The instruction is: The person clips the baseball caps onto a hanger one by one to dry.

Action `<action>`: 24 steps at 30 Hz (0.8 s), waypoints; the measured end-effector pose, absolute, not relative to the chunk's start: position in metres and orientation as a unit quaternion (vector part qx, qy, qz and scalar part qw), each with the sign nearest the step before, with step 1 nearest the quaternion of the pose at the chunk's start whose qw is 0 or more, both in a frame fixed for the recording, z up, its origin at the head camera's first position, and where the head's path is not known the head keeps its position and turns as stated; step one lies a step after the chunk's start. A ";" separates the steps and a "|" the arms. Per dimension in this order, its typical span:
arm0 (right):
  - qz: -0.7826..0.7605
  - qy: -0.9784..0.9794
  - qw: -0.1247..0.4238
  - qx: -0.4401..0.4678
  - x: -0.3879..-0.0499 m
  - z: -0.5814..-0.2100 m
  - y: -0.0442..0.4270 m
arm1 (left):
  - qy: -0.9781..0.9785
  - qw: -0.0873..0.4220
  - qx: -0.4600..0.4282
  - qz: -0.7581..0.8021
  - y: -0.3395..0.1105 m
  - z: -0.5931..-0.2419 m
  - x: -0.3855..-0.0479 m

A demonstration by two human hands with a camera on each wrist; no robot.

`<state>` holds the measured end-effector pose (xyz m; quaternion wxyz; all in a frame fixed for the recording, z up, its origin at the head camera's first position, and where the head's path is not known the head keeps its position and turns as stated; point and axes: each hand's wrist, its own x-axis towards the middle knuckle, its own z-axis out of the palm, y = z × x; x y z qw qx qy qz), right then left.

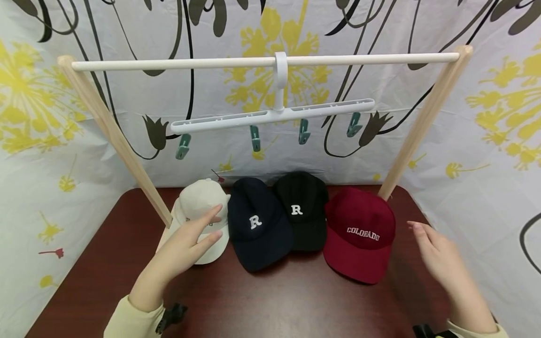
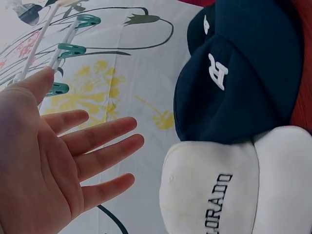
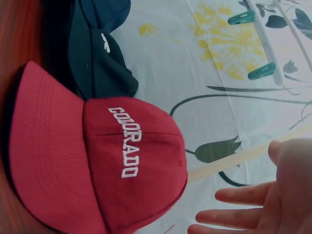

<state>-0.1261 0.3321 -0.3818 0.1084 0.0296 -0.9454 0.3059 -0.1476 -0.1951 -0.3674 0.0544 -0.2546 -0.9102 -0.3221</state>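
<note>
Four caps would be several: a white cap [image 1: 198,199], a navy cap [image 1: 253,244] with a white R, a black cap [image 1: 302,230] with a white R and a red cap [image 1: 359,220] lettered COLORADO lie in a row on the table. My left hand [image 1: 179,249] hovers over the white cap, its fingers spread and holding nothing, as the left wrist view also shows. Just right of the red cap, my right hand [image 1: 439,258] is held apart from it with fingers extended and nothing in it. Neighbouring caps touch or overlap.
Above the caps a wooden rack [image 1: 122,145] carries a white rod [image 1: 169,64]. From the rod hangs a white hanger [image 1: 228,122], slightly tilted, with several green clips [image 1: 255,138]. Behind stands a patterned cloth [image 1: 296,159]. Dark red-brown table [image 1: 270,305] lies in front.
</note>
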 end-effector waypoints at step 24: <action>0.360 -0.924 0.013 -0.126 -0.125 -0.419 0.332 | -0.875 0.049 -0.266 -0.401 -0.149 -0.375 -0.148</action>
